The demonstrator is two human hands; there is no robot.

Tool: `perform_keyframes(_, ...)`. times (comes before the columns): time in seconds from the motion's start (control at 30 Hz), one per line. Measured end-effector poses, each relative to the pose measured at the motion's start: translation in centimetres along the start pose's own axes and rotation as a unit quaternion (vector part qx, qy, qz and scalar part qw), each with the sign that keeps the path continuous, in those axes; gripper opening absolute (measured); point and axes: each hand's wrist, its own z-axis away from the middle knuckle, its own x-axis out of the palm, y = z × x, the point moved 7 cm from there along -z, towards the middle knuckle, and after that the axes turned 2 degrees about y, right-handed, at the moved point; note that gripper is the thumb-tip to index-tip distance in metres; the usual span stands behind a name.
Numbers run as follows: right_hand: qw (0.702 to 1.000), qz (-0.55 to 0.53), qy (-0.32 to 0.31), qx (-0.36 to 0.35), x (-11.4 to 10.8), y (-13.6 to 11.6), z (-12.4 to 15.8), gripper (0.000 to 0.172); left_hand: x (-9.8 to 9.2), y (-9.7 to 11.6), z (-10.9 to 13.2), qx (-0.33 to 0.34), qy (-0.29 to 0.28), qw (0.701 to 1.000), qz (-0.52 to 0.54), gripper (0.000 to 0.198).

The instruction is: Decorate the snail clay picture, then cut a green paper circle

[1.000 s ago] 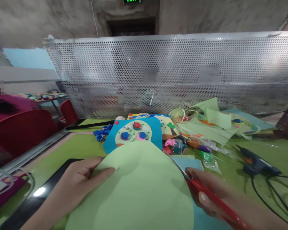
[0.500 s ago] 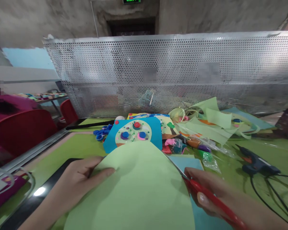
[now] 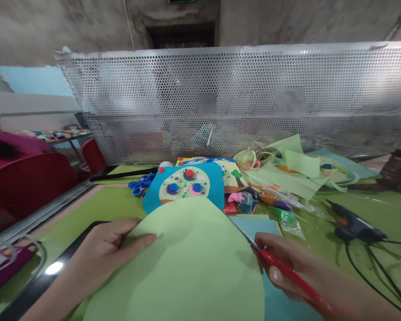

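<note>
A large light green sheet of paper (image 3: 187, 258) with a rounded edge fills the lower middle of the view. My left hand (image 3: 115, 243) pinches its left edge, thumb on top and fingers beneath. In my right hand (image 3: 280, 263) is a pair of red-handled scissors (image 3: 292, 274), closed in my grip. Their metal blade lies along the right edge of the sheet; how far the blades are apart I cannot tell. Just beyond the paper's top edge lies a blue card (image 3: 215, 178) with a pale green circle, several bottle caps and small decorations.
Light blue paper (image 3: 254, 225) lies under the green sheet. At right is a hot glue gun (image 3: 357, 225) with a black cable. Green paper scraps (image 3: 287, 176) and small clay bags (image 3: 290, 220) lie behind. A black tablet-like object (image 3: 67, 258) is at left. A perforated metal panel (image 3: 173, 102) borders the table.
The whole view has shifted slightly. My hands keep the same hold on the green paper and the scissors, with the blade still at the right edge.
</note>
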Motion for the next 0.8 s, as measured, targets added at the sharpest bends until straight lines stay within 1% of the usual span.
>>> perform_keyframes(0.17, 1.0, 0.005, -0.019, -0.004, 0.1, -0.52, 0.0, 0.033, 0.1, 0.21, -0.22, 0.028, -0.017, 0.999, -0.036, 0.043)
perform_keyframes(0.33, 0.999, -0.01, -0.041, 0.027, 0.48, -0.12, -0.11, 0.027, 0.33, 0.45, -0.08, 0.022, -0.031, 0.999, -0.015, 0.042)
perform_keyframes(0.4, 0.998, -0.017, -0.042, 0.031, 0.5, 0.07, -0.13, 0.027, 0.3, 0.51, 0.01, 0.018, -0.031, 0.999, -0.01, 0.042)
perform_keyframes(0.53, 1.0, -0.012, -0.023, 0.005, 0.06, -0.24, -0.1, 0.031, 0.48, 0.56, 0.05, 0.023, -0.049, 0.999, -0.01, 0.039)
perform_keyframes(0.63, 1.0, -0.001, -0.026, 0.001, 0.02, -0.41, -0.05, 0.031, 0.68, 0.4, 0.04, 0.012, -0.06, 0.998, 0.0, 0.038)
perform_keyframes(0.8, 0.998, -0.017, -0.052, 0.038, 0.61, 0.31, -0.05, 0.025, 0.76, 0.6, 0.07, 0.017, -0.061, 0.998, -0.011, 0.038)
